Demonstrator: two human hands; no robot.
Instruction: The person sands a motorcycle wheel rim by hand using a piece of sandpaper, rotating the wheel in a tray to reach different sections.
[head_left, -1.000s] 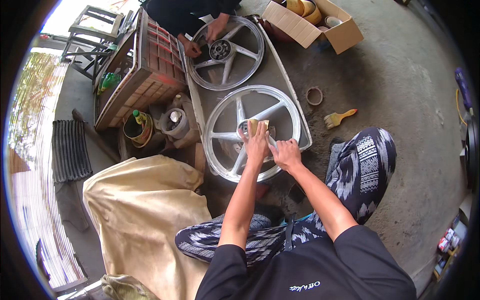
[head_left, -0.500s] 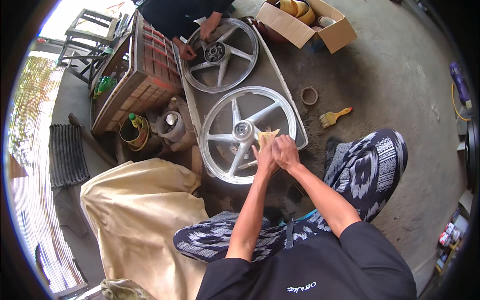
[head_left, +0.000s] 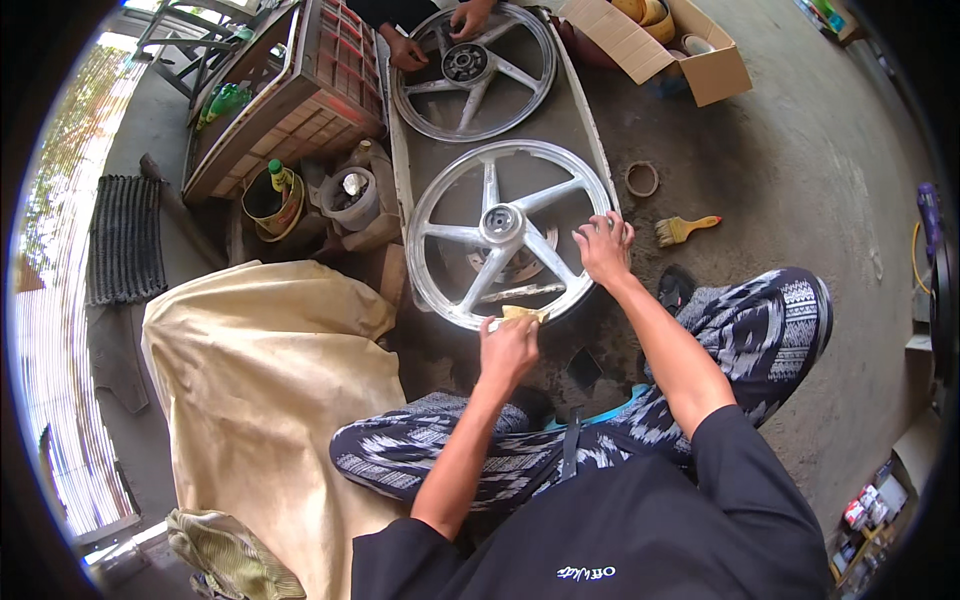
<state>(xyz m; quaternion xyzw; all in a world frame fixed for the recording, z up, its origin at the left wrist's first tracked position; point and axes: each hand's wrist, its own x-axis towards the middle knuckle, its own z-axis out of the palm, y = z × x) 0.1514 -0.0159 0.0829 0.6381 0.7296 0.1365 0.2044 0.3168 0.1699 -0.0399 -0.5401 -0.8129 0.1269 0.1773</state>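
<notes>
Two cast wheels on grey board (head_left: 585, 110) on concrete floor: near wheel (head_left: 508, 235), whitish, five spokes, flat in front of crossed legs; far wheel (head_left: 472, 68) darker, held by another person's two hands at top edge. Near wheel looks mostly pale and matt, rim and spokes alike, so sanding judged well along; lower rim under the pad apparently in work now, how much left cannot tell. Beige cloth (head_left: 265, 390) spread at left. Cardboard box (head_left: 665, 45) top right, bucket (head_left: 270, 200) and paintbrush (head_left: 685, 228) close by. Left hand (head_left: 510, 345) closed on small yellow sanding pad (head_left: 522, 314), pressed to lower rim, arm straight out. Right hand (head_left: 605, 248) flat, fingers spread, resting on right rim, bracing, nothing gripped.
</notes>
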